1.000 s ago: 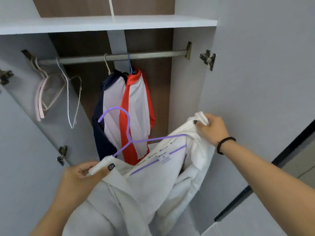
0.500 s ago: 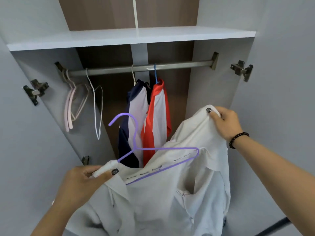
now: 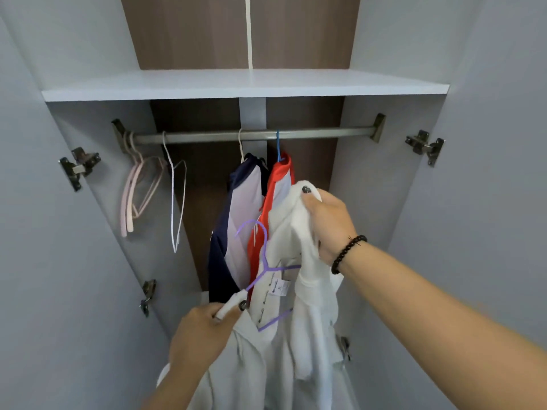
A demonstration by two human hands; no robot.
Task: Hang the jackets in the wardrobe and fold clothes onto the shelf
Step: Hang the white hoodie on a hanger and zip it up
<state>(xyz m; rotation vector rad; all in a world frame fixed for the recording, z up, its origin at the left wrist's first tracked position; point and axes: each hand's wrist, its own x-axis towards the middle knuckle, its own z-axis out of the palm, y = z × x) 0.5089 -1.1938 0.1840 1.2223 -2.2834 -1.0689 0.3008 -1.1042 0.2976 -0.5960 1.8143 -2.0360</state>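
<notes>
A white jacket (image 3: pixel 284 344) hangs between my hands in front of the open wardrobe, with a purple hanger (image 3: pixel 263 261) partly inside its collar. My left hand (image 3: pixel 204 332) grips the jacket's left shoulder low down. My right hand (image 3: pixel 328 223) grips the right shoulder, raised higher and close to the hanging clothes. The hanger's hook stands free, well below the metal rail (image 3: pixel 251 134). On the rail hang a navy-and-white jacket (image 3: pixel 233 226) and a red-and-white jacket (image 3: pixel 275 190).
Several bare pink hangers (image 3: pixel 133 196) and a white one (image 3: pixel 177 202) hang at the rail's left end. A white shelf (image 3: pixel 245 84) runs above the rail. Grey doors stand open on both sides, with metal hinges (image 3: pixel 78 167) sticking out.
My right hand has lifted the jacket's right shoulder up and to the left, toward the hanger. The hanger now tilts steeply. The view has tipped upward, showing more of the shelf.
</notes>
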